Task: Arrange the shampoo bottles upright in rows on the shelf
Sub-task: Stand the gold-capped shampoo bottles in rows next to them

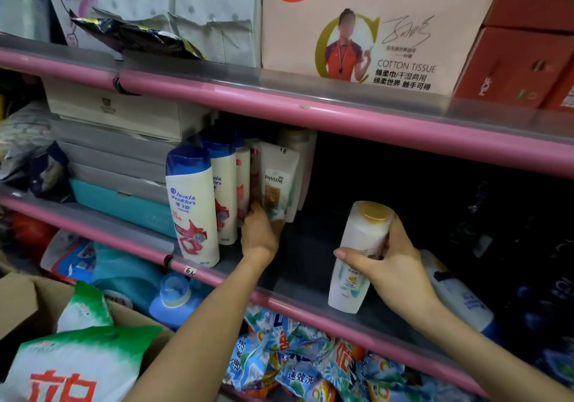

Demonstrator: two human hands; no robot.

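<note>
On the middle shelf (310, 290) stand white Head & Shoulders bottles with blue caps, the front one (192, 209) nearest the pink edge, another (224, 190) behind it. A white Pantene bottle (278, 181) stands upright to their right, and my left hand (261, 237) grips its base. My right hand (394, 274) holds a white bottle with a gold cap (360, 258), slightly tilted, its bottom near the shelf's front. Another white and blue bottle (459, 293) lies on its side behind my right wrist.
Stacked flat boxes (124, 153) fill the shelf's left part. Dark packs (528, 246) sit at the right. A cotton tissue box (366, 35) rests on the upper shelf. Below are detergent bags (298, 358), a blue jug (175, 296) and a cardboard box (18, 302).
</note>
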